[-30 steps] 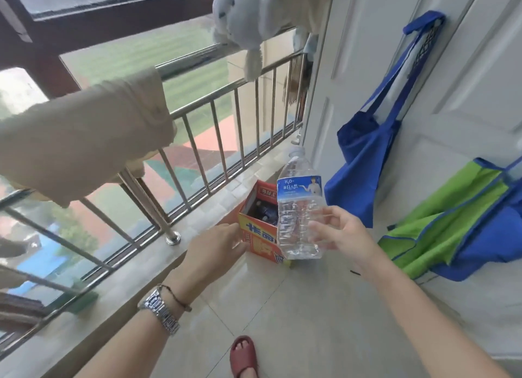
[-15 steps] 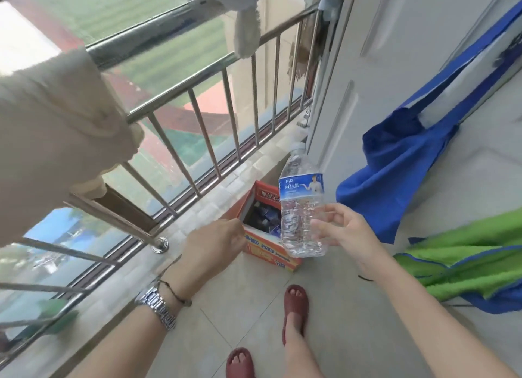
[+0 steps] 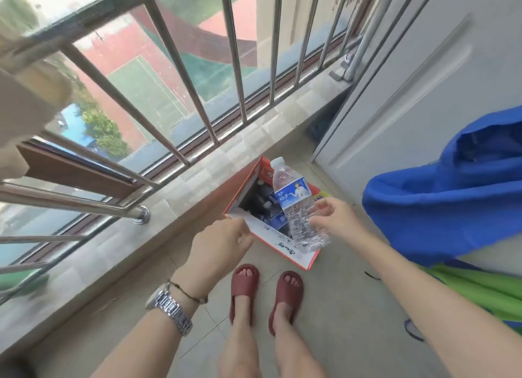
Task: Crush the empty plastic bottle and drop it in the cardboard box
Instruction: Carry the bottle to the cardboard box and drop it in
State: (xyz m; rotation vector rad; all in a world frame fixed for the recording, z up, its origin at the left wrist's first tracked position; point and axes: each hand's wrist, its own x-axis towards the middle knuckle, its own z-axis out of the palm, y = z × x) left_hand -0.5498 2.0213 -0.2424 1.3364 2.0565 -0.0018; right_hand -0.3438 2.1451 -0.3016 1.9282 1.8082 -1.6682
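Note:
A clear empty plastic bottle (image 3: 296,205) with a blue label and white cap is held tilted in my right hand (image 3: 337,221), which grips its lower body from the right. The bottle looks uncrushed. It hangs directly over an open orange and white cardboard box (image 3: 278,246) on the tiled floor, which holds several dark and blue items. My left hand (image 3: 219,246), with a metal watch on its wrist, hovers at the box's near left corner with fingers loosely curled and holds nothing.
A steel railing (image 3: 180,75) and stone ledge (image 3: 180,185) run along the left. A white door (image 3: 418,75) stands to the right, with a blue bag (image 3: 452,197) and green fabric (image 3: 485,290) hanging beside it. My feet in red slippers (image 3: 265,290) stand just before the box.
The view has tipped downward and closer to the box. My right hand has lowered and tilted the bottle over the box opening. My second foot has stepped up beside the first.

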